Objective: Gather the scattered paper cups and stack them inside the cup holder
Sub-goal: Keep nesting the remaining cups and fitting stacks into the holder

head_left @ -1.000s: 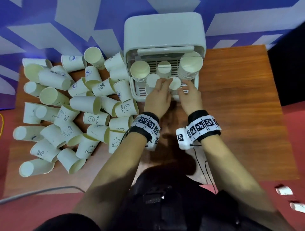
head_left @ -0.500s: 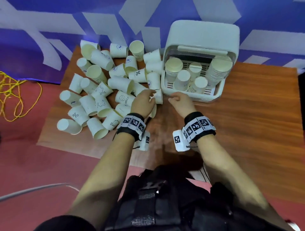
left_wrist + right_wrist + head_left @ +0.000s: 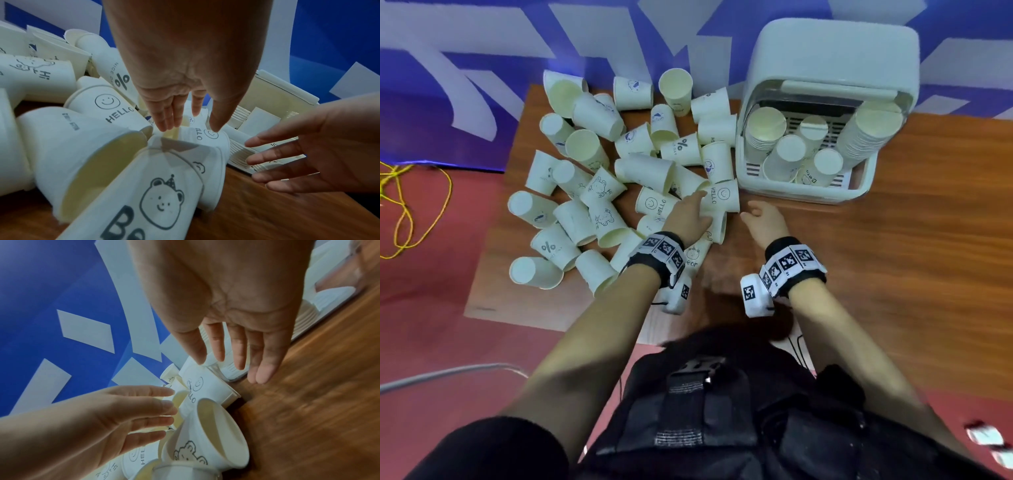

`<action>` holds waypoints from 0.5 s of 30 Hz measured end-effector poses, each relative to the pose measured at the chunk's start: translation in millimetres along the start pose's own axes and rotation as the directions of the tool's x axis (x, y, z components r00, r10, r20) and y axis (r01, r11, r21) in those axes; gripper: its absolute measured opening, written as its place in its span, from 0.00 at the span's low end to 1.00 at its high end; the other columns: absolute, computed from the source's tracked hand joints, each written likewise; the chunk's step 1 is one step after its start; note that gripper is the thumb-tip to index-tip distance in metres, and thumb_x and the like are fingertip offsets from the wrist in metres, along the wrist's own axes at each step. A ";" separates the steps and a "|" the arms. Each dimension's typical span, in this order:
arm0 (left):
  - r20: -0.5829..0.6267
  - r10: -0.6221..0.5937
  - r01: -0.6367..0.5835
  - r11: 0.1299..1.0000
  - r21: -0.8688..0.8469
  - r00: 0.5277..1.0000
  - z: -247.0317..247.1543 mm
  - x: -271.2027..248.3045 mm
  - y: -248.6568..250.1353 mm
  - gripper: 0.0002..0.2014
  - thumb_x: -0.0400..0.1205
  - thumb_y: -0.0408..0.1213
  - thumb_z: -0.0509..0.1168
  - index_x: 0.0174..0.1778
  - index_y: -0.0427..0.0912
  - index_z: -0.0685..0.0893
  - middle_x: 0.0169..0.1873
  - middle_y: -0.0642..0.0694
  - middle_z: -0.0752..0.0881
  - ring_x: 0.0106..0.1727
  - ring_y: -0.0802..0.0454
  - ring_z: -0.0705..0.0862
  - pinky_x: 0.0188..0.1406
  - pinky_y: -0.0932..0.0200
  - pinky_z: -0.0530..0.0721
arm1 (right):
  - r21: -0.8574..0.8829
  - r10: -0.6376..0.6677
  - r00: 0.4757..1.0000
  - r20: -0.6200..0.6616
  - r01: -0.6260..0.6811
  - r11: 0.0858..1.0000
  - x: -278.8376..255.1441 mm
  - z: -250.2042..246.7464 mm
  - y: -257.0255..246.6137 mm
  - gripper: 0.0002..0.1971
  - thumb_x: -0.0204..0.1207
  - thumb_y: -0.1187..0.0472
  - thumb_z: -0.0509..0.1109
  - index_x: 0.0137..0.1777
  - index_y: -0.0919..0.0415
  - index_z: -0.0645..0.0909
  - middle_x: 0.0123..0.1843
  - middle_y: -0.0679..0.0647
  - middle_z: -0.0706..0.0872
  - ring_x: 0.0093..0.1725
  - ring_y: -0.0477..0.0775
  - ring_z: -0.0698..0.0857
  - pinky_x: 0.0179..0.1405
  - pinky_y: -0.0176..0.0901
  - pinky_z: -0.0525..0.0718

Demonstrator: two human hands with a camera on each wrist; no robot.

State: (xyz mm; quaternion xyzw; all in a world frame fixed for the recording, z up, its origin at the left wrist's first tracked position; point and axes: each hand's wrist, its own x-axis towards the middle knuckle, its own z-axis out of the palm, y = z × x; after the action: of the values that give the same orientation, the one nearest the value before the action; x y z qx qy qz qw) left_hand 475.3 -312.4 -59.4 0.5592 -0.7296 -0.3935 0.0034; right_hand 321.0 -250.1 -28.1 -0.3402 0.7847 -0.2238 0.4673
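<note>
Just left of cup holder (image 3: 804, 192): left hand (image 3: 688, 219), fingers straight and spread, touches HELLO cup (image 3: 720, 198) atop scattered cups (image 3: 599, 178), likely next pick. Right hand (image 3: 765, 224) empty, fingers apart, hovers beside holder over table (image 3: 893, 257), seemingly ready to receive.

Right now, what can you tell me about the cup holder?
The cup holder is a white, plastic-looking box with rounded corners, a domed top and an open front. It stands on the wooden table, at the back by the blue wall, just right of the loose cups. Inside, over a slotted floor, are two stacks with mouths up and three cups bottom up. A loose cup seems to touch its left wall. Neither hand touches it.
</note>
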 end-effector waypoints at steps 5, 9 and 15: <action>0.049 -0.018 0.018 1.000 0.006 0.999 -2.8 12.9 -4.4 0.30 0.82 0.37 0.62 0.80 0.42 0.61 0.70 0.34 0.76 0.70 0.37 0.75 0.67 0.45 0.75 | 0.052 0.049 0.999 -0.006 -0.048 0.997 13.2 10.0 -9.8 0.25 0.82 0.61 0.61 0.79 0.61 0.66 0.78 0.58 0.71 0.77 0.55 0.70 0.76 0.45 0.65; 0.088 -0.012 0.016 0.999 -0.046 0.996 -6.5 18.1 -8.8 0.31 0.83 0.38 0.60 0.81 0.45 0.58 0.66 0.36 0.80 0.65 0.38 0.79 0.63 0.46 0.78 | 0.089 0.039 0.999 0.001 -0.039 0.995 20.4 19.9 -16.5 0.22 0.83 0.66 0.58 0.77 0.63 0.70 0.75 0.57 0.75 0.74 0.55 0.73 0.66 0.35 0.66; 0.050 0.039 -0.034 0.995 -0.097 0.998 -13.4 22.7 -13.9 0.28 0.83 0.37 0.61 0.80 0.44 0.63 0.60 0.36 0.83 0.61 0.40 0.81 0.61 0.45 0.79 | 0.102 0.008 0.997 -0.073 -0.001 0.995 22.5 27.3 -18.5 0.18 0.82 0.67 0.58 0.71 0.63 0.77 0.69 0.58 0.81 0.69 0.55 0.77 0.58 0.33 0.68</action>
State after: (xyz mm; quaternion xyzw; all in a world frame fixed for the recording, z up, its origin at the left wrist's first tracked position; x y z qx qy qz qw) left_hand 484.0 -339.5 -68.1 0.5346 -0.7199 -0.4423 0.0186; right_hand 343.7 -280.1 -41.5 -0.3058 0.7896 -0.2747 0.4555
